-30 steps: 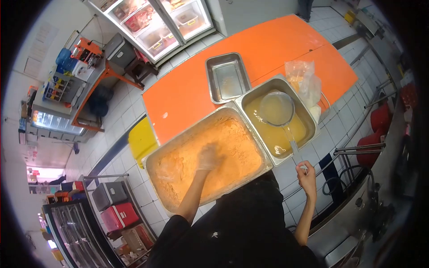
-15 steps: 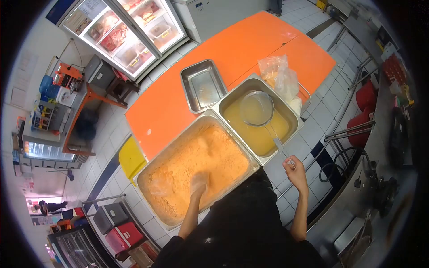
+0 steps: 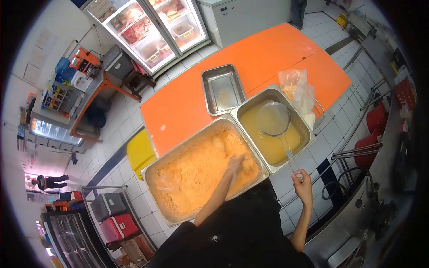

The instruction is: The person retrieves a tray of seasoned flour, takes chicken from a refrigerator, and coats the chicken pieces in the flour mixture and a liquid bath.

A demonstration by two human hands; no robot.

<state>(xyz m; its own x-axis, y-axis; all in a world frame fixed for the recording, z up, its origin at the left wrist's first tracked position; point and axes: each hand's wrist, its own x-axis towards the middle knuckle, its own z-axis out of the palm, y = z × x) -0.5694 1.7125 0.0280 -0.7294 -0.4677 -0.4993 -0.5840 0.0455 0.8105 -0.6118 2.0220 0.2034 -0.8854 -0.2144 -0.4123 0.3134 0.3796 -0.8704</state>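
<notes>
My left hand (image 3: 235,164), dusted with orange powder, is at the right part of a large steel pan (image 3: 149,196) of orange flour-like mix (image 3: 196,174). Its fingers look stretched out onto the mix, though they are blurred. At the far end of the handle, my right hand (image 3: 303,184) grips a round mesh strainer (image 3: 273,119). The strainer's bowl is over a deep steel pan (image 3: 308,138) of cloudy yellowish liquid (image 3: 250,118), at or near its surface. Pale lumps, coated in powder, lie in the mix near the pan's far side.
A shallow steel tray (image 3: 206,89) stands on the orange table (image 3: 174,107) behind the pans. Plastic bags (image 3: 300,91) sit beyond the liquid pan. A yellow bin (image 3: 140,149) is at the left, a metal counter (image 3: 353,223) at the right. A person (image 3: 49,182) stands far left.
My left hand has moved rightward across the orange mix. My right hand keeps its grip on the strainer. The whole view has shifted slightly with my head.
</notes>
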